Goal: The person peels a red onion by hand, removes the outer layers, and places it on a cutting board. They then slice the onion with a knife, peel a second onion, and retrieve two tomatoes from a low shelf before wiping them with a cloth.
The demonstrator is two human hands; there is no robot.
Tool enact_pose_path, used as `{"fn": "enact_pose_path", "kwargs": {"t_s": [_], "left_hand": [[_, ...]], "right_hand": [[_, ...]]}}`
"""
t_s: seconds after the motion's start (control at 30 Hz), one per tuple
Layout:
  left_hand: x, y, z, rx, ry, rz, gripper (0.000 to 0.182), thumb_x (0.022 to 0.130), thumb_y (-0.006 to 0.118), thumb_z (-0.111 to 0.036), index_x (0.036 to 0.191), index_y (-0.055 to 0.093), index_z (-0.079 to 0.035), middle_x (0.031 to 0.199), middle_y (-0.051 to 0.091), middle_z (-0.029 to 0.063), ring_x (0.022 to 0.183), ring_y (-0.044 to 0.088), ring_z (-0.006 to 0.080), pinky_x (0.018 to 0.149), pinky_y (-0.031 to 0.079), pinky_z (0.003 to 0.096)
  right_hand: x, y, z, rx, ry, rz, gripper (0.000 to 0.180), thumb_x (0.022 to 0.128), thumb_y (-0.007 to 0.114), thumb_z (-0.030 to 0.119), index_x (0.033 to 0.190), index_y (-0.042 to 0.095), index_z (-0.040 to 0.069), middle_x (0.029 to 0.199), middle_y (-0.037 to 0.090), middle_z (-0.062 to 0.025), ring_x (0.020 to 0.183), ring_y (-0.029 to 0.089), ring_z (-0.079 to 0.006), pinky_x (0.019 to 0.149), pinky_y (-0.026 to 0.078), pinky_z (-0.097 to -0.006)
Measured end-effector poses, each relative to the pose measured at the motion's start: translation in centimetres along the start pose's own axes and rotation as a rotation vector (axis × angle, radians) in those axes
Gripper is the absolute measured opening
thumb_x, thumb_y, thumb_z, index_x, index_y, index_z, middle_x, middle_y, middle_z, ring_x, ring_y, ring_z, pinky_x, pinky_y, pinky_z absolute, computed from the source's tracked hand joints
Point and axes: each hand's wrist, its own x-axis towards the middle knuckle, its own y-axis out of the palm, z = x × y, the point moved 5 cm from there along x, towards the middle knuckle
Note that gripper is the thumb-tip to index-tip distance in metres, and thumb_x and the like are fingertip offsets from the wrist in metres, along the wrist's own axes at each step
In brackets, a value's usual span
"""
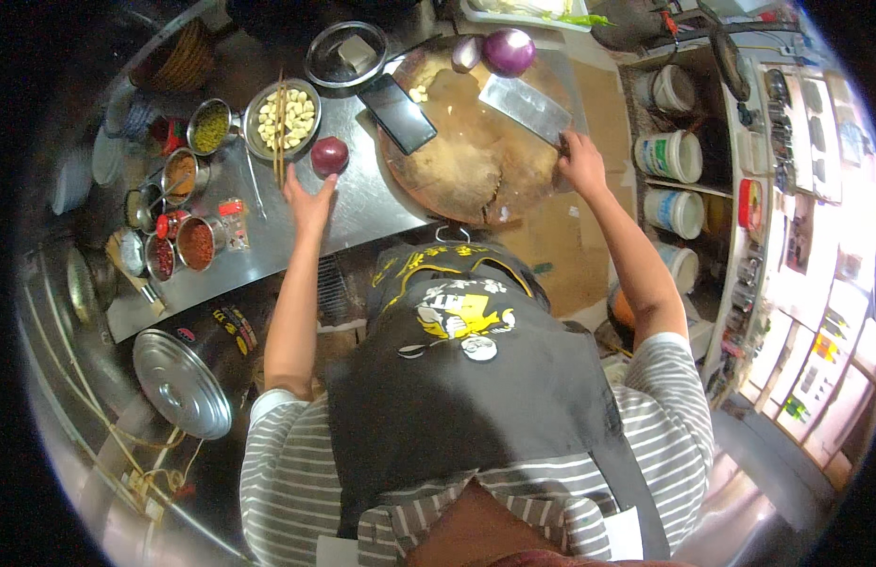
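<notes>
My right hand (584,166) grips the handle of a Chinese cleaver (526,108), whose broad blade lies flat over the right side of a round wooden chopping block (455,159). My left hand (310,198) hangs over the steel worktop with thumb and fingers spread and nothing held. Just beyond its thumb sits a small red onion (329,156). By its fingertips are the near ends of wooden chopsticks (282,120), laid across a metal bowl (249,113) of peeled garlic cloves (299,117). A purple onion (508,52) and a smaller onion piece (467,54) rest at the block's far edge.
A black smartphone (397,113) overlaps the block's left edge, near some garlic bits (418,93). Behind it stands a metal dish (314,60) holding a pale block. Several seasoning pots (197,243) crowd the left. Plastic buckets (668,157) fill shelves at right.
</notes>
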Motion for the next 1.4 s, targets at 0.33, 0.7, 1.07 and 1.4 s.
{"fn": "enact_pose_path", "kwargs": {"t_s": [0.33,0.7,1.07,1.4], "left_hand": [[1.7,3.9,-2.5,0.194,0.012,-0.035,0.089,0.063,0.098,-0.024,0.139,0.055,-0.005,0.131,0.067,0.0203,0.122,0.065,0.0382,0.105,0.050,0.0453],[0.7,7.7,-2.7,-0.038,-0.219,-0.168,0.078,0.074,0.095,-0.034,0.129,0.049,-0.001,0.122,0.065,0.0212,0.107,0.067,0.0307,0.095,0.054,0.0402],[-1.4,5.3,-6.2,-0.709,-0.423,0.005,0.045,0.090,0.074,-0.039,0.121,0.064,-0.008,0.101,0.071,0.0096,0.084,0.071,0.0214,0.075,0.059,0.0358],[-14.5,14.2,-23.9,-0.657,-0.229,0.497,0.059,0.094,0.073,-0.025,0.145,0.047,-0.010,0.133,0.060,0.0129,0.120,0.061,0.0252,0.105,0.050,0.0406]], "right_hand": [[-0.3,-1.7,-1.5,0.207,-0.102,0.161,0.032,0.081,0.065,0.009,0.111,0.056,0.007,0.110,0.061,-0.0199,0.102,0.062,-0.0441,0.086,0.053,-0.0530],[-7.9,-4.0,-6.4,0.586,-0.050,0.370,0.046,0.081,0.070,0.016,0.124,0.058,0.008,0.121,0.066,-0.0209,0.112,0.067,-0.0413,0.096,0.054,-0.0473],[-9.1,-5.0,-5.8,0.655,-0.003,0.338,0.047,0.095,0.070,0.030,0.135,0.062,0.008,0.101,0.071,-0.0179,0.091,0.066,-0.0329,0.083,0.054,-0.0424],[-9.5,-6.2,-5.0,0.448,-0.093,0.276,0.040,0.105,0.056,0.033,0.133,0.064,0.007,0.109,0.073,-0.0270,0.102,0.069,-0.0451,0.091,0.055,-0.0534]]}}
